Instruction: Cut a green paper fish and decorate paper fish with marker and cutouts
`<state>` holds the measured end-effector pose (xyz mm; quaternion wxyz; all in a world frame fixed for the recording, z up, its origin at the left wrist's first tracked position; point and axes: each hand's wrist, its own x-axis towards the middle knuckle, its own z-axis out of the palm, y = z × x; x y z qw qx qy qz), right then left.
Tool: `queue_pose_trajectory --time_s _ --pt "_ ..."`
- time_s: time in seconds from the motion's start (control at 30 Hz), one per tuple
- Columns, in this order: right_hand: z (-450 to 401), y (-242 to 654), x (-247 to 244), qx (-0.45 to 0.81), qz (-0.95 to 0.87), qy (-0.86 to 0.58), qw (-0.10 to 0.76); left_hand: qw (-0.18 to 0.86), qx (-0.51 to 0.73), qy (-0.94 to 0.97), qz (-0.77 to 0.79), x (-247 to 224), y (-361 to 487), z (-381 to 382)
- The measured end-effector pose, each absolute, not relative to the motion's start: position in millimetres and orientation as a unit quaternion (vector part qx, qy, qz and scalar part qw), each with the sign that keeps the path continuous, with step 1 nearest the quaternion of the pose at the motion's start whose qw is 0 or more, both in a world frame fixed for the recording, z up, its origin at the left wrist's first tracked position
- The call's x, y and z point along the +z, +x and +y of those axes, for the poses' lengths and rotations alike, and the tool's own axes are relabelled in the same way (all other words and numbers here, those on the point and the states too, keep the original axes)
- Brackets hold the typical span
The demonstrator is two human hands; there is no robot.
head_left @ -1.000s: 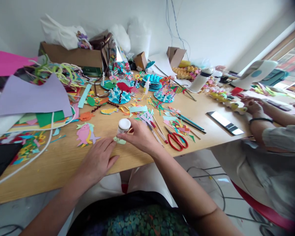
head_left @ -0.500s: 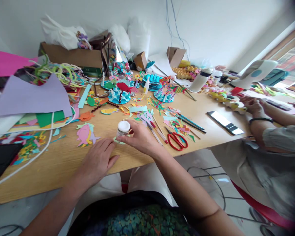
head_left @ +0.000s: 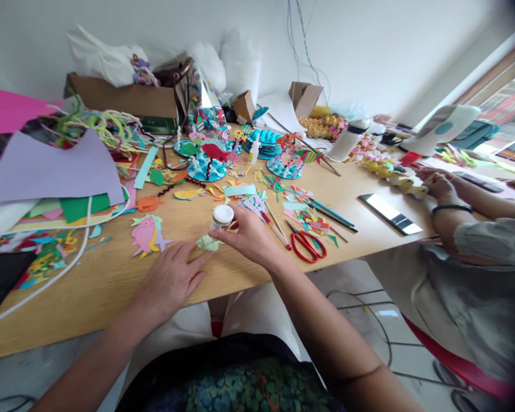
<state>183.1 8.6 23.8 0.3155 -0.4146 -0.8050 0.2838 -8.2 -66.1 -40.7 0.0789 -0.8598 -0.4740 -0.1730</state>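
My right hand [head_left: 251,236] is closed around a small jar with a white lid [head_left: 223,215], upright just above or on the table; I cannot tell which. A pale green paper fish [head_left: 208,243] lies below the jar, between my hands. My left hand [head_left: 171,280] rests palm down on the table with its fingers stretched out, the tips by the fish's left edge. To the left of them lies a stack of paper fish [head_left: 146,234], pink on top with yellow and lilac. Red-handled scissors [head_left: 308,245] lie right of my right hand.
Paper scraps, pens [head_left: 330,213] and a glue bottle [head_left: 254,150] lie or stand beyond my hands. Blue decorated discs [head_left: 206,168] stand farther back. Coloured sheets [head_left: 55,169] and a white cable [head_left: 86,240] cover the left. A phone [head_left: 390,214] lies near a co-worker's hands [head_left: 440,186].
My right hand has moved the jar slightly to the right, off the green paper fish, which shows more now. My left hand has barely shifted.
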Motion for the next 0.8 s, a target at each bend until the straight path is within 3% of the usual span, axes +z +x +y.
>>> queue_pose_trajectory --time_s 0.8 --pt "16 178 23 0.287 -0.795 -0.420 0.330 0.065 -0.167 -0.841 -0.511 -32 4 -69"
